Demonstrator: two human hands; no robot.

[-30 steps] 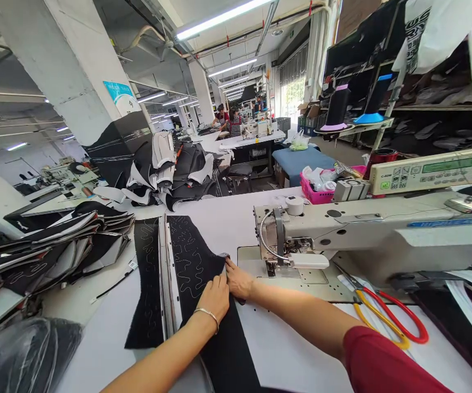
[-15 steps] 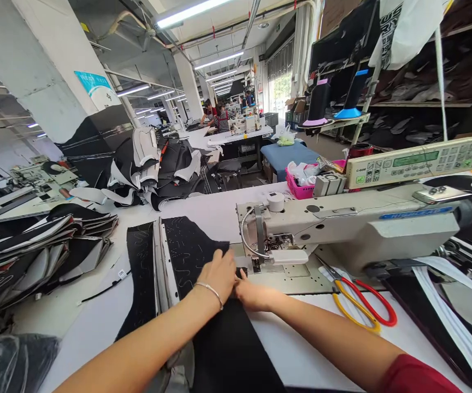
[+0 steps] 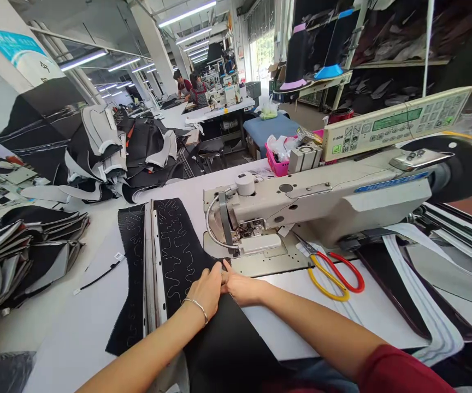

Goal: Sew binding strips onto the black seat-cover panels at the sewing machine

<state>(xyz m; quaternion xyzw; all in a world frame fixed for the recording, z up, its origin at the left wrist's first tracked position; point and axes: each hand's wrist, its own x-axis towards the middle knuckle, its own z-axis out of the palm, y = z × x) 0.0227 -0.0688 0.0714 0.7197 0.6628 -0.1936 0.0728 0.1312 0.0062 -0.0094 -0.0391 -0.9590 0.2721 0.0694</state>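
A black fabric panel (image 3: pixel 178 240) with light squiggly stitching lies across the sewing table, a pale strip (image 3: pixel 151 262) running along its length. My left hand (image 3: pixel 206 289), with a bracelet at the wrist, is closed on the panel's right edge. Against it, my right hand (image 3: pixel 239 285) pinches the same edge between thumb and fingers. Exactly how the cloth sits between the fingertips is hidden. Both hands are just in front of the sewing machine (image 3: pixel 301 202), near its needle area. The panel's plain black part hangs toward me below the hands.
Red-and-yellow-handled scissors (image 3: pixel 334 273) lie on the table right of my hands. Stacked cut pieces (image 3: pixel 27 256) stand at the left. A pink basket (image 3: pixel 277 164) is behind the machine, beside its control panel (image 3: pixel 400 123). Two people (image 3: pixel 190 90) are at a far table.
My view has turned and shifted, so the machine appears further left. Both hands have drawn the panel's edge slightly toward me, away from the needle area, keeping their grip.
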